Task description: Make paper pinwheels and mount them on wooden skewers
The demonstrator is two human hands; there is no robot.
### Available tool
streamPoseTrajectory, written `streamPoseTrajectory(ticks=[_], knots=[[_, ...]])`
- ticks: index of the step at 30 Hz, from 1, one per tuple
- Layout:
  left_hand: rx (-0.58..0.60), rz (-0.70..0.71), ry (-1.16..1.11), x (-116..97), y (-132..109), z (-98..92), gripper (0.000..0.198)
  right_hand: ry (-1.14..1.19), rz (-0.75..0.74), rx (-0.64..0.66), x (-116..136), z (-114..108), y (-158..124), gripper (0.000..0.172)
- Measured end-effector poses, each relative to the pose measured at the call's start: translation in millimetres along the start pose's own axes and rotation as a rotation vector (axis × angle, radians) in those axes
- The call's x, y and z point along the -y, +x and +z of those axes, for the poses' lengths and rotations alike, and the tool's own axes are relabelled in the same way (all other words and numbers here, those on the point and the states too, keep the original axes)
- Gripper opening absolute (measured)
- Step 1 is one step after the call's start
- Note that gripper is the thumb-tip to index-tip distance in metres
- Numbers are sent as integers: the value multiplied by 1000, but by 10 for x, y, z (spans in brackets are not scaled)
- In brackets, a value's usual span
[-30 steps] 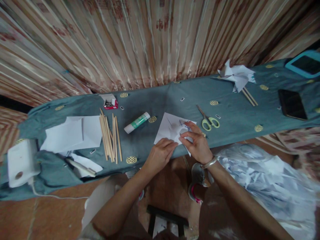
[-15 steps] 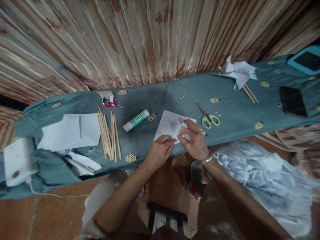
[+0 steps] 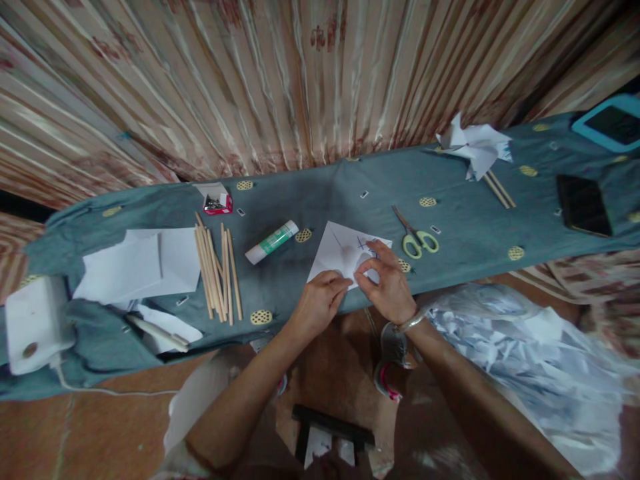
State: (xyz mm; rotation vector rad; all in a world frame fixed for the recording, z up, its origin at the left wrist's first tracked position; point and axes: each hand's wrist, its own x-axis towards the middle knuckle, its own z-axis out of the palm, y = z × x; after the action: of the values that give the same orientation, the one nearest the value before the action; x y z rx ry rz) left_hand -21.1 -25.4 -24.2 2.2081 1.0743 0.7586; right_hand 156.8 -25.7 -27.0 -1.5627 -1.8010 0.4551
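Note:
A square sheet of white paper (image 3: pixel 327 252) with blue pen marks and a cut or crease line lies near the front edge of the cloth-covered table. My left hand (image 3: pixel 320 300) is closed in a pinch on the paper's near edge. Opposite it, my right hand (image 3: pixel 387 280) pinches the paper between thumb and forefinger, its other fingers resting over the marked corner. Green-handled scissors (image 3: pixel 415 239) lie just right of the sheet. To its left rests a green and white glue stick (image 3: pixel 273 241).
Several wooden sticks (image 3: pixel 220 277) lie left of the glue stick, near a small red box (image 3: pixel 219 200) of metal pieces. White sheets (image 3: pixel 125 263) are farther left. A paper pinwheel (image 3: pixel 475 143) and a phone (image 3: pixel 584 205) are at right. A bag of paper scraps (image 3: pixel 530 360) sits below.
Hardly anything differs. Both hands keep their pinch on the paper in the same place, and the view has shifted very slightly.

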Motion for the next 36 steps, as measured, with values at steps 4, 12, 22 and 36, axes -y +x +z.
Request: streamPoseTrajectory(ticks=[4,12,22,36], knots=[[26,-11,-40,9,13,-11,26,-1,-9,0,5,-3,-8,7],[35,-23,-83,1,34,-39,25,-22,-1,2,16,-27,-23,6],[50,-21,-75,-2,44,-44,25,-77,-91,24,33,-12,-63,25],[10,-7,1,-43,-6,2,18,-300,-175,103,79,43,-121,36]])
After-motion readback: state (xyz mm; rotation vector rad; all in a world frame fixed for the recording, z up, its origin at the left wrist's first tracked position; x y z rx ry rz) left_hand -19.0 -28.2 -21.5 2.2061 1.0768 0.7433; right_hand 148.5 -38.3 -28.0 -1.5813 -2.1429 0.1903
